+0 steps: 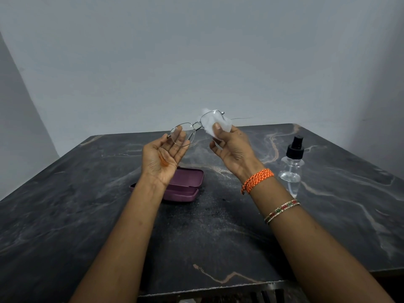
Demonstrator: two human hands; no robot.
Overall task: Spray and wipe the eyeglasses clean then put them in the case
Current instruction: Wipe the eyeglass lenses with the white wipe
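eyeglasses (192,129): we see them raised above the table (87,215), between both hands
left hand (162,157): palm up, fingers behind left lens, loosely supporting
right hand (232,147): pinches white cloth (215,124) on right lens
case (185,182): open, partly hidden by left wrist
spray bottle (291,165): upright, right side

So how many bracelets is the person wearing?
2, both on the right arm: an orange braided band at the wrist, and a thin beaded bangle lower on the forearm. The left arm shows none.
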